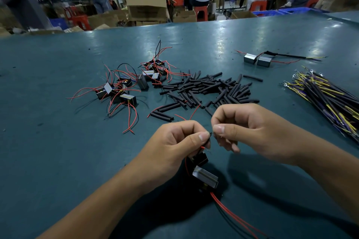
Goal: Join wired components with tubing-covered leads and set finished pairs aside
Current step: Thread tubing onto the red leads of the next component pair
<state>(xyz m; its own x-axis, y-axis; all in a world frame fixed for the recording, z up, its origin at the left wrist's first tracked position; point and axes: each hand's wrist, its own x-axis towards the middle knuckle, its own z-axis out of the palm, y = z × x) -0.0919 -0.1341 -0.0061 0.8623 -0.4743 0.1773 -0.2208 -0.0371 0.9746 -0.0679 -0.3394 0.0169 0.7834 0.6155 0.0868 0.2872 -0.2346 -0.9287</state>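
Above the counter's [58,151] near edge, the left hand [174,142] pinches a black lead [207,137] with two wired components [205,177] dangling below, while the right hand [246,128] pinches the lead's bare tip.

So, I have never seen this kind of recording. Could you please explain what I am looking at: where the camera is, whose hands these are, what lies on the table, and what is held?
There is no machine here. One camera sits on a person's head and looks down at their own two bare hands over a blue-green table.

The left hand and the right hand pinch thin wire ends together between them. Two small block components hang below the left hand, with red wires trailing toward the viewer.

On the table lie more wired components at left, a heap of short black tubing pieces in the middle, a bundle of yellow and purple leads at right, and one finished pair set apart farther back. Other workers sit in the background.
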